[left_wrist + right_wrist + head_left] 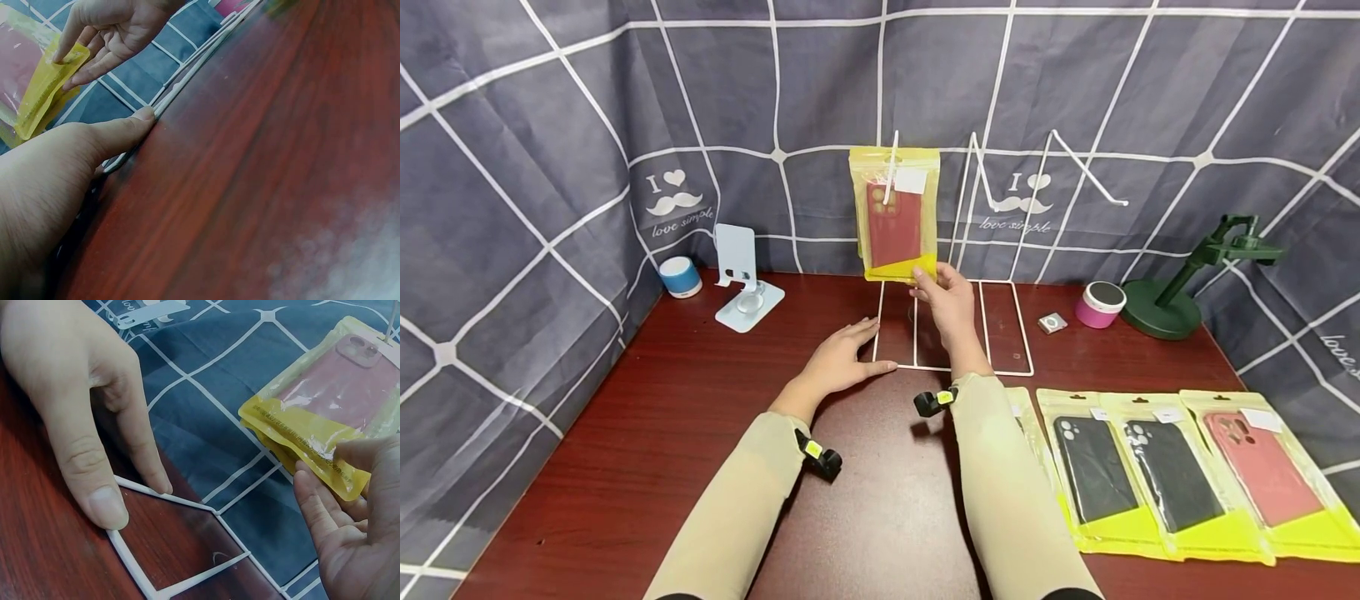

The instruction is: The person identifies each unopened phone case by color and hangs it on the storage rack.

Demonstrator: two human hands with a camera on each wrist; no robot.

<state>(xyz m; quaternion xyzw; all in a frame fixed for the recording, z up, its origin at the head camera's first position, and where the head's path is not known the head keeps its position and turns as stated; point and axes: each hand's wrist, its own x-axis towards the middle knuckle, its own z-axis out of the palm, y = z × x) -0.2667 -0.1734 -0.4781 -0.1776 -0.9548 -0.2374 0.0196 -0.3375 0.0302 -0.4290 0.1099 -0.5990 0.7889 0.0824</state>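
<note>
On the dark red tabletop point(662, 433) stands a white wire display rack point(1000, 200). A yellow packaged red phone case point(894, 213) hangs on its left hook. The right hand point(947, 302) has its grip pinched on the package's bottom edge. The left hand point(842, 360), fingers straight, presses the rack's base frame point(895, 365) flat.

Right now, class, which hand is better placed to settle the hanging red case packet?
The right hand: it already pinches the packet at its bottom edge, while the left hand presses the rack base.
</note>
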